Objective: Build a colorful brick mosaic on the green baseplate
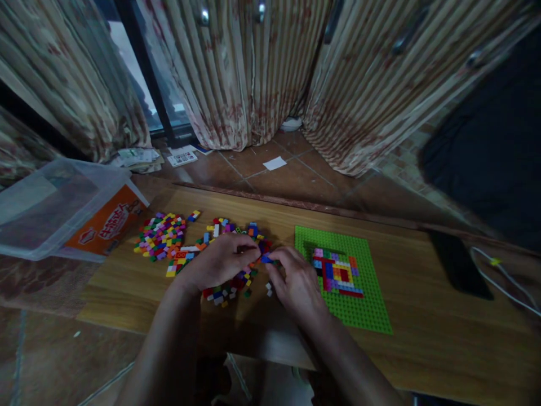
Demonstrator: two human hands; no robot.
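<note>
Blue brick (265,259), pinched between the fingers of left hand (220,262) and right hand (298,282), wants a firm, square grip before going toward the green baseplate (363,304) at three o'clock.

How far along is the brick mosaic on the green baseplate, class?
Done: a small multicoloured patch covers the middle of the green baseplate. In hand: the left hand and right hand meet over a blue brick. Left: most baseplate studs are bare, and a pile of loose bricks lies on the table.
</note>
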